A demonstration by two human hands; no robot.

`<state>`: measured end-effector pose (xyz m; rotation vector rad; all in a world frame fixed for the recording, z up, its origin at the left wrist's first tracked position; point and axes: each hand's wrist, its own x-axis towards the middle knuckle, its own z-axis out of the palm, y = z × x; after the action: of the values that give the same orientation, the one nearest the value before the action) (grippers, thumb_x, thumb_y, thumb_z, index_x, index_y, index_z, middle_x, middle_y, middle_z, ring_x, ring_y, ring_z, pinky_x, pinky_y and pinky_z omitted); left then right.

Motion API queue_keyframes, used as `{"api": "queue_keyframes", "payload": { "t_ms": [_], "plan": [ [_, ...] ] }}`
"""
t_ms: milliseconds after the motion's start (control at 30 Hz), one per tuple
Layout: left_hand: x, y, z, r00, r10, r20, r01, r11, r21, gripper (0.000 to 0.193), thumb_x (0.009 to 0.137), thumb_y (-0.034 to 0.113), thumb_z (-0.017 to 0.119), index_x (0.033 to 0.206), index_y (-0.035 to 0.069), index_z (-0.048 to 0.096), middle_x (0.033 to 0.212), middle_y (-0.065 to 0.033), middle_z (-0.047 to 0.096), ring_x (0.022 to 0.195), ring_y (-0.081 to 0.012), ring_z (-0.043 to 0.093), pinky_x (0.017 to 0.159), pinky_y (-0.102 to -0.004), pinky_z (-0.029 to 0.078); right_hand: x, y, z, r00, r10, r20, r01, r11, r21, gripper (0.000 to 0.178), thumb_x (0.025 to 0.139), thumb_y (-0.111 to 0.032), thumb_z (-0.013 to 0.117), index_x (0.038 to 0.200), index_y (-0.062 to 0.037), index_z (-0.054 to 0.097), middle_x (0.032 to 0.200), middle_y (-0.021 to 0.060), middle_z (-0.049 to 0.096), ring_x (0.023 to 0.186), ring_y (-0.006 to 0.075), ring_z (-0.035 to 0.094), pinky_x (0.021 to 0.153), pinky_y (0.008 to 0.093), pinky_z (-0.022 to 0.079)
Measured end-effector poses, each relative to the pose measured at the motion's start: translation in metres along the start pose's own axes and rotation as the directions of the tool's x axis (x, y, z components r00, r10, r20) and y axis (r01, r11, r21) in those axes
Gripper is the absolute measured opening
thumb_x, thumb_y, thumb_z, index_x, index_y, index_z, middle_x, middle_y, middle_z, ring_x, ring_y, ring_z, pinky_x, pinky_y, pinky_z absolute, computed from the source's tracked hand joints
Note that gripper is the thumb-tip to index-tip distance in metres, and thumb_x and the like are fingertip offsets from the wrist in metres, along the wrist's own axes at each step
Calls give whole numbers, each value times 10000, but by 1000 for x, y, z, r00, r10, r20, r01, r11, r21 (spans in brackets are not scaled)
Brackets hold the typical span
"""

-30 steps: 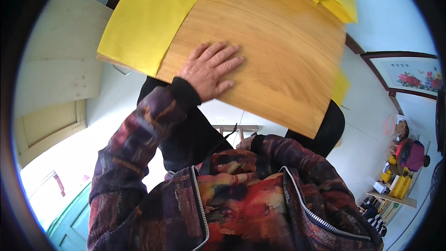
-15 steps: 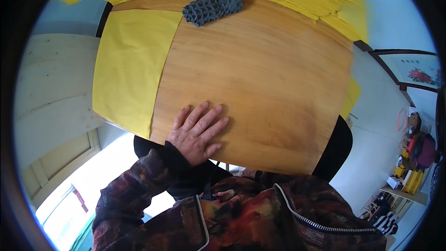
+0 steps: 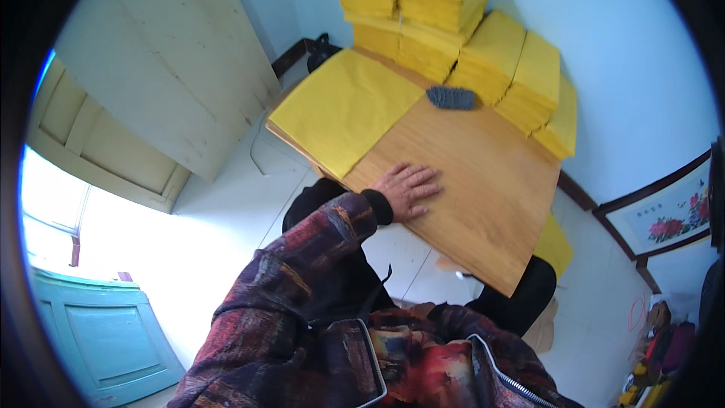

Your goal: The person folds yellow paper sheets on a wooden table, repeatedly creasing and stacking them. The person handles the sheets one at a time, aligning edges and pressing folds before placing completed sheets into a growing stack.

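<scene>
My left hand lies palm down near the front edge of the wooden table, fingers stretched out and a little apart. It touches the bare tabletop and holds nothing. To its upper left, a flat yellow sheet covers the left part of the table. Farther back sits a dark grey block with a bumpy surface, apart from my hand. My right hand does not show.
Tall stacks of yellow sheets stand along the table's far edge against the wall. A framed flower picture is at the right. More yellow material shows beside the table's right edge. A turquoise door panel stands at lower left.
The view has tilted up and swung left, so the table looks smaller and farther right, and more of the room shows. My left hand remains flat on the table; sheet and block stay put.
</scene>
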<state>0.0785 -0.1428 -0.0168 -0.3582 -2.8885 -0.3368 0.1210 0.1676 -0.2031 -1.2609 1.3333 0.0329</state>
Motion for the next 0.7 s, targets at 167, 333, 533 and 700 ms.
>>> {"api": "queue_keyframes", "payload": {
  "t_ms": [167,333,533,700],
  "plan": [
    [0,4,-5,1000,-18,-9,18,1000,-16,551,871,412,555,1373,206,453,1490,-94,333,1372,-274,300,1115,-458,229,-28,-20,-34,982,-38,-183,-5,974,-227,490,858,-433,557,1200,-83,560,1050,188,648,1037,351,606,869,428,474],
    [1,6,-9,997,-51,57,52,998,-16,563,873,409,550,1385,205,438,1510,-86,299,1396,-266,259,1133,-456,190,-93,-77,-76,855,-103,-508,75,994,-76,401,840,-298,634,1159,-67,559,1046,159,646,1004,325,619,851,406,485],
    [3,10,-20,991,-63,114,64,998,-6,592,859,411,570,1396,206,428,1520,-77,286,1408,-266,234,1137,-469,167,-159,-114,-105,379,-141,-915,405,914,27,267,832,-164,633,1061,-45,564,933,122,648,838,278,657,731,359,516],
    [18,4,-26,960,-161,231,184,979,-85,572,829,345,615,1347,150,467,1465,-100,353,1339,-299,340,1082,-446,290,-185,-92,-117,88,56,-995,232,970,75,177,817,-102,630,980,-61,576,792,119,639,722,296,644,622,387,504]
  ]
}}
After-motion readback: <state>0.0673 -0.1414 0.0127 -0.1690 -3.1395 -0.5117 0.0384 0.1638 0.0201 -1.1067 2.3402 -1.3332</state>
